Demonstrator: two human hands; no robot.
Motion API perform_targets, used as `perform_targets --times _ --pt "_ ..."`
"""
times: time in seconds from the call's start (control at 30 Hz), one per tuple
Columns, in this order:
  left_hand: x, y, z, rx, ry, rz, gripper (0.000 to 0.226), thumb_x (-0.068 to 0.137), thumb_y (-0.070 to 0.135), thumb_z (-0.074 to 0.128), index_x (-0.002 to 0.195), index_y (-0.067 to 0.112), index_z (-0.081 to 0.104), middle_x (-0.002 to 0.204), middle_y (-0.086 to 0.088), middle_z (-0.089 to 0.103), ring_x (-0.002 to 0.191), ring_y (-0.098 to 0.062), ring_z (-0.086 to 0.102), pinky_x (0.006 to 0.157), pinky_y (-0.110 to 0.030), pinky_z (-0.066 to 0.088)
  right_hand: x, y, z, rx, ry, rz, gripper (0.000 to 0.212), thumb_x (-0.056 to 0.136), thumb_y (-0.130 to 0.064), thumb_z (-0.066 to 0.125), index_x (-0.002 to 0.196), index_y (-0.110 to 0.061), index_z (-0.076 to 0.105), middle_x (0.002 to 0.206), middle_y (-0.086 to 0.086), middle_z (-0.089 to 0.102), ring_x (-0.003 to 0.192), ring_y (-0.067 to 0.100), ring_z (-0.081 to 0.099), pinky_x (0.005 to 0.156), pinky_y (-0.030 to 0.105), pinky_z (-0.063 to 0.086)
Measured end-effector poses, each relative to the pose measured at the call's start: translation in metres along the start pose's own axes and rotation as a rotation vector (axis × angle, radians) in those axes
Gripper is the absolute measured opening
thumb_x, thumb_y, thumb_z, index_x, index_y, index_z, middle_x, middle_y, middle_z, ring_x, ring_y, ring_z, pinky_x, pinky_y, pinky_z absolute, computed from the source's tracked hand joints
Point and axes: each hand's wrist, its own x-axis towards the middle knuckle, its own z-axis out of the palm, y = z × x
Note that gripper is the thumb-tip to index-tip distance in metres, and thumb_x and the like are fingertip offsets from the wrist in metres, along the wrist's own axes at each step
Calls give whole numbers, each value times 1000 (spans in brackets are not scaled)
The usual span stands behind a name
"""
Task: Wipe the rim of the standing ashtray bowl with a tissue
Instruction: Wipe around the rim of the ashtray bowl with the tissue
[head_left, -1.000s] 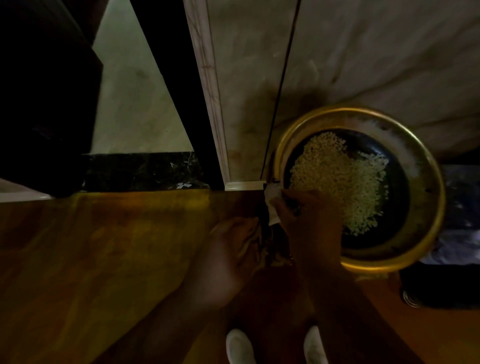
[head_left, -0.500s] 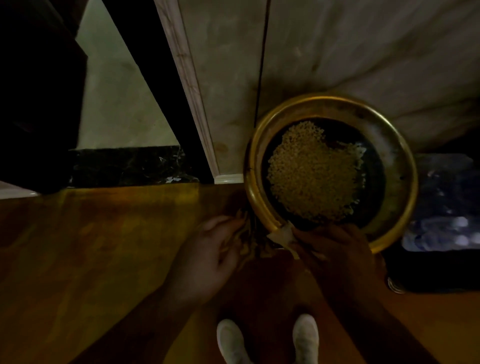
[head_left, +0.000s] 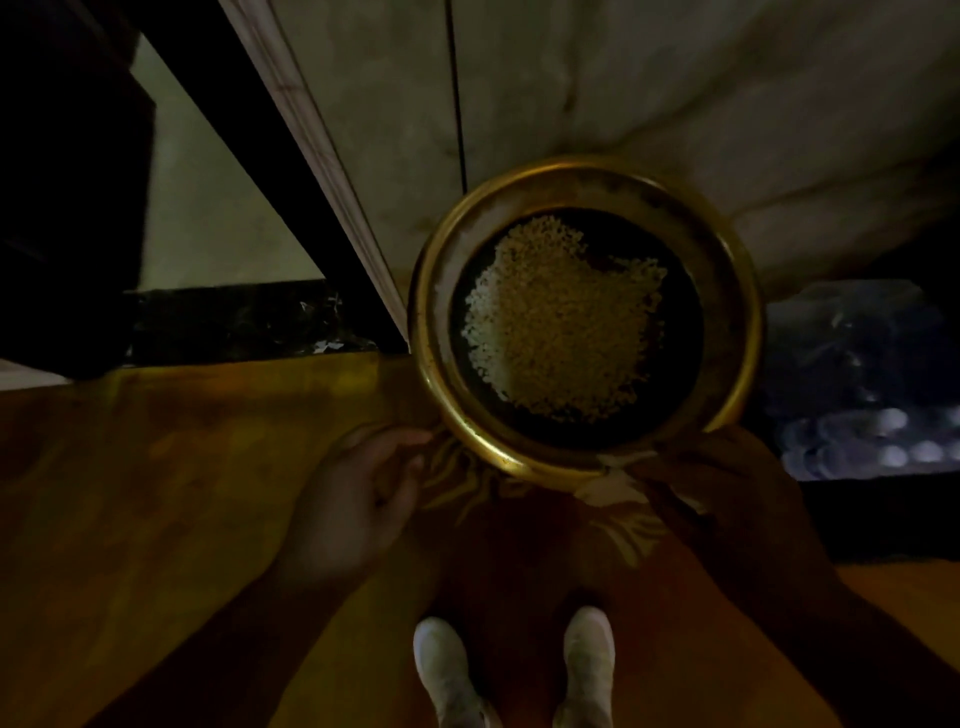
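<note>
A round brass ashtray bowl (head_left: 748, 322) stands below me, its dark middle holding a heap of pale pebbles (head_left: 561, 322). My right hand (head_left: 727, 488) presses a crumpled white tissue (head_left: 615, 483) against the near rim, a little right of its lowest point. My left hand (head_left: 363, 493) hovers beside the bowl's lower left edge, fingers curled and loosely apart, holding nothing. It does not clearly touch the rim.
A marble wall (head_left: 623, 93) with a dark vertical seam rises behind the bowl. A pale moulding (head_left: 322, 171) and black frame run diagonally at left. My two white shoes (head_left: 514, 670) stand on patterned orange-red carpet (head_left: 156, 493). A dark shiny object (head_left: 857, 384) sits at right.
My right hand has slid the tissue along the rim from its left side round to the near right side. The left hand stays beside the bowl's lower left.
</note>
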Motion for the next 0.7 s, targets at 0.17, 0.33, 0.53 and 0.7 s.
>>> perform_targets --times 0.17,0.33,0.53,0.7 --pt "-3 7 7 6 36 -45 26 93 33 58 115 30 72 116 10 67 109 2 60 89 -18 48 2 2 -12 117 -2 55 50 104 -50 40 105 -17 77 106 0 69 99 12 56 87 25 45" --pt "-2 20 15 1 57 -48 25 92 31 58 113 27 72 114 9 68 108 -4 62 91 -31 51 30 1 -24 110 -9 52 14 91 -25 68 103 -27 75 100 -18 58 95 1 53 90 9 36" --pt "-7 24 23 -12 52 -40 25 92 28 59 112 26 72 114 11 68 109 2 60 92 -23 48 21 -4 -22 22 -115 -101 20 84 -24 68 98 -16 81 97 6 73 87 23 64 74 42 51" --pt "-12 19 24 9 44 -24 22 95 24 61 113 26 72 116 12 67 109 5 59 88 -16 47 6 -12 -19 6 -105 -81 19 88 -26 69 99 -18 81 111 -1 73 87 25 67 74 41 52"
